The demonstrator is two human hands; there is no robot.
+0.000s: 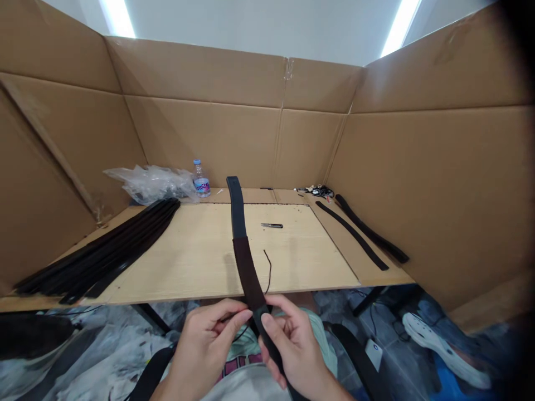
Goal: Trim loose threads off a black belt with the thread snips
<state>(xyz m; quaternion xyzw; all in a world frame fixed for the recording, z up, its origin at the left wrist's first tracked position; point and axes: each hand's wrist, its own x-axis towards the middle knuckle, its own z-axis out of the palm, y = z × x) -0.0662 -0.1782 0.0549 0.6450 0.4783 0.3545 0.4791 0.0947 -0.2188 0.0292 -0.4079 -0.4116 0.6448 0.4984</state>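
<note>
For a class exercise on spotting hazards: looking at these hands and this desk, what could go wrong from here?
The thin dark thread, hanging over the edge of the desk near the left hand and right hand, could snag or tangle. The long dark strap, if swung, might knock the small snips beside it. The stack of straps near the front edge could slide off if bumped.

Lower end of the dark belt strap (pixel 246 273): hidden behind the right hand (pixel 295 348), then cut off by the bottom edge. Lower run of the black thread (pixel 268 270): lost behind the strap. Small clutter (pixel 318 192) at the far right corner of the tabletop (pixel 188 267): too small to tell apart. Contents of the clear plastic bag (pixel 150 184): blurred.
</note>
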